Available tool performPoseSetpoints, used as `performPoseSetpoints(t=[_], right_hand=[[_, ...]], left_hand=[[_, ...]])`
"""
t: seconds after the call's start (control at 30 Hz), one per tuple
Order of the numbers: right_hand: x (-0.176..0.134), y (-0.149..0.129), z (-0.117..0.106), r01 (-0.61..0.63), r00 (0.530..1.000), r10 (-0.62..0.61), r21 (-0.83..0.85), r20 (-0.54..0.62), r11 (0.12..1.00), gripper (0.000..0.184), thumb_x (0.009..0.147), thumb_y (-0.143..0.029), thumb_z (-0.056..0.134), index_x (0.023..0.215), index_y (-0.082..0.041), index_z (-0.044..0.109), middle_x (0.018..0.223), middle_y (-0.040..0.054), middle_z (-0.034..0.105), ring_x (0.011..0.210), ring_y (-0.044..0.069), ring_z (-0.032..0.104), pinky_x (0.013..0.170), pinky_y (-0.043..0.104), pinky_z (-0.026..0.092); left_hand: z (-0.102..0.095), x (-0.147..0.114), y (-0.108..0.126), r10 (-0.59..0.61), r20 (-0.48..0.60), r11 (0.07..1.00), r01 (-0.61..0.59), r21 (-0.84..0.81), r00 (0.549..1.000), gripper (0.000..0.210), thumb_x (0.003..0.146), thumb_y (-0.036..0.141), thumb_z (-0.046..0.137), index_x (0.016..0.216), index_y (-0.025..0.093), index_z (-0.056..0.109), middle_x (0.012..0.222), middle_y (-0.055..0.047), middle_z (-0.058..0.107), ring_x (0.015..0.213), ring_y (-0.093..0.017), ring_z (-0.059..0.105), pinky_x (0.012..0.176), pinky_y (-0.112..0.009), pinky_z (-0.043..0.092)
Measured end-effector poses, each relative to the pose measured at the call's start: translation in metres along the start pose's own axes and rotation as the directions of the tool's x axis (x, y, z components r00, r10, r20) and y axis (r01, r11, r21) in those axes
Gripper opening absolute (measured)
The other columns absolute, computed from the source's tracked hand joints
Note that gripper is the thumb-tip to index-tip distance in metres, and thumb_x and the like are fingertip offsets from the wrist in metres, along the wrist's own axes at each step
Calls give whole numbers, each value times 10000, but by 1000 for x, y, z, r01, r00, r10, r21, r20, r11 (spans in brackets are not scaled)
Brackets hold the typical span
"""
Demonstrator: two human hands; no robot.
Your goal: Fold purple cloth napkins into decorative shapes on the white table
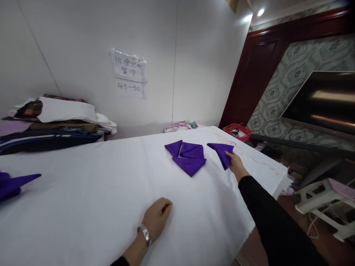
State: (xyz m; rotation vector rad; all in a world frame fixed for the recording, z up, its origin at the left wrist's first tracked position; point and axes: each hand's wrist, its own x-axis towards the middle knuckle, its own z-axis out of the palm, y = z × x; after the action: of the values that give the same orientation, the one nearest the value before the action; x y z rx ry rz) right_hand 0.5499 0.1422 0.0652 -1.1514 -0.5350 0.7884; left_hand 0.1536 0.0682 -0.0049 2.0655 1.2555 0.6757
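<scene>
My right hand [236, 164] grips the right edge of a purple napkin [222, 152] folded into a triangle, at the right part of the white-covered table [105, 199]. Just left of it lie several folded purple napkins [191, 164] grouped close together, their points facing different ways. Nearer to me, my left hand [157, 218], with a silver bracelet at the wrist, is over the white cloth. Its fingers are curled in and nothing shows in them. More purple cloth [11, 186] is at the left edge, partly cut off by the frame.
A pile of folded clothes [61, 118] is at the back left by the wall. Behind the table's far edge are some light fabrics [180, 126]. A red basket [238, 132] with scissors stands at the back right corner, and a white stool [327, 203] on the floor at right.
</scene>
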Motion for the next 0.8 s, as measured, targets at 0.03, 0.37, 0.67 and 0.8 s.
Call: performPoseSetpoints(t=[0.03, 0.37, 0.67, 0.8], right_hand=[[16, 3, 4, 31, 998, -32, -13, -48, 999, 286, 602, -138, 668, 865, -200, 575, 710, -21, 672, 584, 140, 618, 573, 257, 530], [88, 88, 30, -205, 965, 156, -237, -211, 950, 263, 827, -293, 584, 1061, -177, 559, 1048, 67, 603, 874, 183, 600, 730, 337, 513], [103, 95, 44, -218, 959, 140, -323, -249, 921, 243, 762, -133, 615, 984, -228, 578, 789, -26, 650, 680, 120, 625, 557, 201, 497], [97, 91, 47, -249, 960, 179, -365, -214, 897, 160, 822, -225, 590, 972, -170, 586, 830, -1, 642, 665, 109, 612, 584, 236, 513]], left_hand=[[-1, 0, -1, -11, 6, 1000, 11, -5, 1000, 219, 848, 317, 377, 784, 226, 565, 718, 21, 577, 665, -136, 519, 640, -272, 398], [1, 0, -7, -22, 59, 998, 25, -55, 998, 259, 870, 380, 380, 750, 233, 558, 718, 30, 580, 672, -125, 526, 631, -244, 400], [0, -1, -7, 17, 70, 999, -14, -47, 997, 247, 869, 369, 387, 751, 236, 558, 713, 28, 589, 661, -123, 532, 617, -230, 401], [-1, -2, -6, -13, 87, 998, 18, -54, 996, 243, 871, 368, 384, 761, 239, 559, 724, 32, 588, 663, -122, 529, 620, -234, 399]])
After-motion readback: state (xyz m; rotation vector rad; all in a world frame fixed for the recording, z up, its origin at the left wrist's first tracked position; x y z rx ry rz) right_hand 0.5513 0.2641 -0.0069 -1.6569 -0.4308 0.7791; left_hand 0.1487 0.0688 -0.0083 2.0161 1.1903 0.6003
